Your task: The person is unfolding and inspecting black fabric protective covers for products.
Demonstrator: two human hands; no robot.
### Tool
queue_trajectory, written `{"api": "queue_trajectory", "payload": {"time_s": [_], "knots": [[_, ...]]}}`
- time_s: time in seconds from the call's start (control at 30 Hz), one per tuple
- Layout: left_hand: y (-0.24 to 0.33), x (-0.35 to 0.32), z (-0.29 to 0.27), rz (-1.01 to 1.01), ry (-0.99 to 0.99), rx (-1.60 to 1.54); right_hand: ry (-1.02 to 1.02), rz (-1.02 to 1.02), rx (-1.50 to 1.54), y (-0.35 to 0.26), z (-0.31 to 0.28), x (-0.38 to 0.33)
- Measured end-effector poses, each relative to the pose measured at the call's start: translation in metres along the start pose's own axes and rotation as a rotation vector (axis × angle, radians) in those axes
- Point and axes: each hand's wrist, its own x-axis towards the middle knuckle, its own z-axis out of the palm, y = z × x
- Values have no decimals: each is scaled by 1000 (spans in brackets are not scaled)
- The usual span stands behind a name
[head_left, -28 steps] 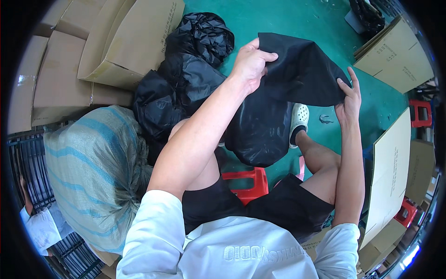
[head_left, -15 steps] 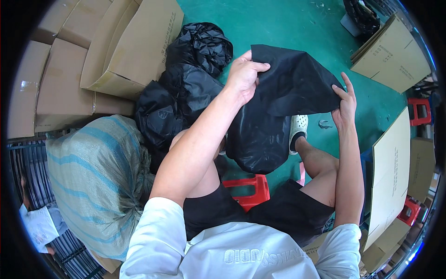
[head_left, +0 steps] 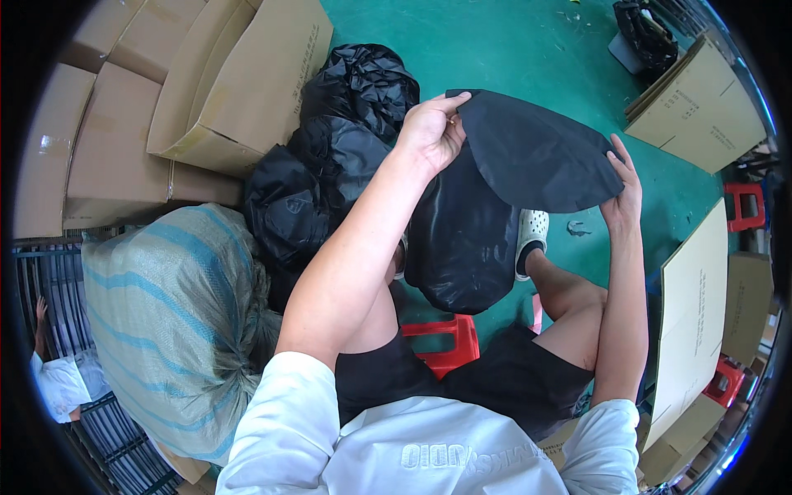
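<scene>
A flat black sheet of thin, cloth-like material (head_left: 540, 153) is stretched between my hands above the floor. My left hand (head_left: 433, 134) pinches its far left corner between thumb and fingers. At the right end, my right hand (head_left: 624, 186) grips the edge, with some fingers pointing upward. The near edge of the sheet sags in a curve. Beneath it, between my feet, lies a smooth, shiny black bundle (head_left: 462, 252), partly covered by the sheet.
Crumpled black plastic bags (head_left: 351, 153) lie left of the bundle. Beyond them stand cardboard boxes (head_left: 124, 140), with a striped woven sack (head_left: 169, 322) nearer me. A red stool (head_left: 450, 351) shows between my legs. Cardboard sheets (head_left: 693, 313) stand at right. Another person (head_left: 62, 384) is at far left.
The black sheet has turned and spread flatter, its folded-over part now hanging as one smooth curved piece. My right hand has shifted slightly right. The person at far left has raised an arm.
</scene>
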Motion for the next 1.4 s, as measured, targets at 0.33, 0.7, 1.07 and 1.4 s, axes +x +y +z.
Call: {"api": "queue_trajectory", "payload": {"time_s": [0.33,0.7,1.07,1.4], "knots": [[-6,3,-10,24,-123,168,-3,48,13,1,-5,5],[-91,-54,7,-318,-1007,954,119,28,75,-5,-32,4],[-168,-88,-17,-616,-783,1471,-304,81,273,-18,-8,-18],[-148,-26,-51,-499,-157,352,-390,-8,539,-18,14,-60]]}}
